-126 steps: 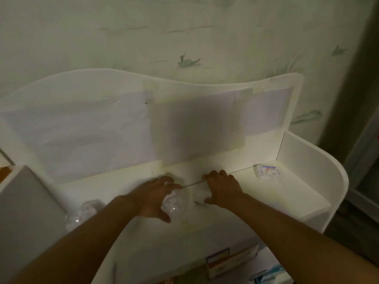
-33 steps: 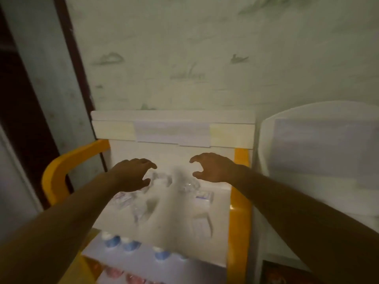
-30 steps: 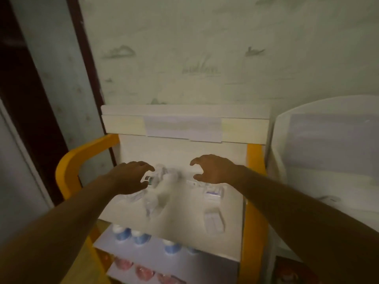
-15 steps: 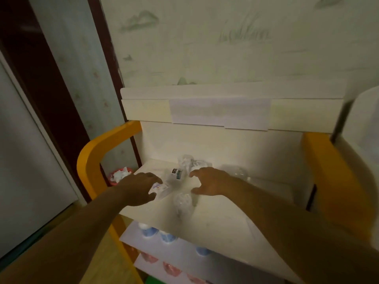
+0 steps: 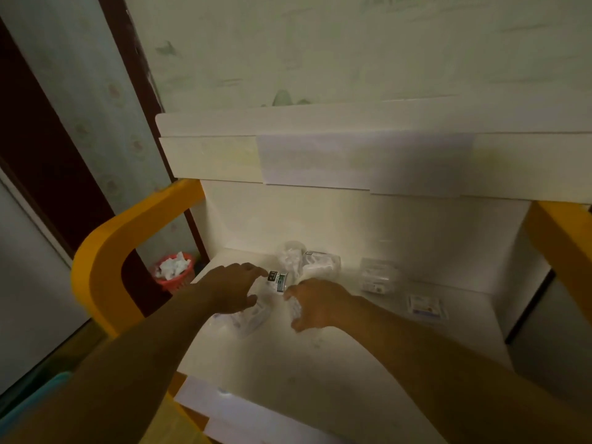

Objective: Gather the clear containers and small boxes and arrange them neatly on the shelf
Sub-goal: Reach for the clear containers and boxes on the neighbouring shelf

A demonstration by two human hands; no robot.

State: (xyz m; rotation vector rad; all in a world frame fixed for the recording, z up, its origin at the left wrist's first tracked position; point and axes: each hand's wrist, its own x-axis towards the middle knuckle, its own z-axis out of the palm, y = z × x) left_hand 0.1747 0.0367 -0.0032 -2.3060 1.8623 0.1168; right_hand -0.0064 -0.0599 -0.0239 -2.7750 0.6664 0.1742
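Several small clear containers lie clustered on the white top shelf (image 5: 320, 354) of a yellow-sided rack. One has a green label (image 5: 278, 281); two more stand behind it (image 5: 290, 256) (image 5: 322, 265), and another lies further right (image 5: 376, 277). A small white box (image 5: 424, 307) lies flat at the right. My left hand (image 5: 230, 290) reaches over a clear container (image 5: 250, 318), its straight fingertips at the labelled one. My right hand (image 5: 315, 304) curls fingers and thumb round a small clear container (image 5: 293, 307).
The rack has yellow side rails (image 5: 105, 251) (image 5: 567, 245) and a white back panel (image 5: 352, 155) against the wall. A red basket of crumpled paper (image 5: 174, 272) stands on the floor at the left. A lower white shelf edge (image 5: 256, 418) shows below.
I turned from the white shelf unit to this yellow rack. Both hands came down from above onto the cluster of containers, and the right hand has closed round one.
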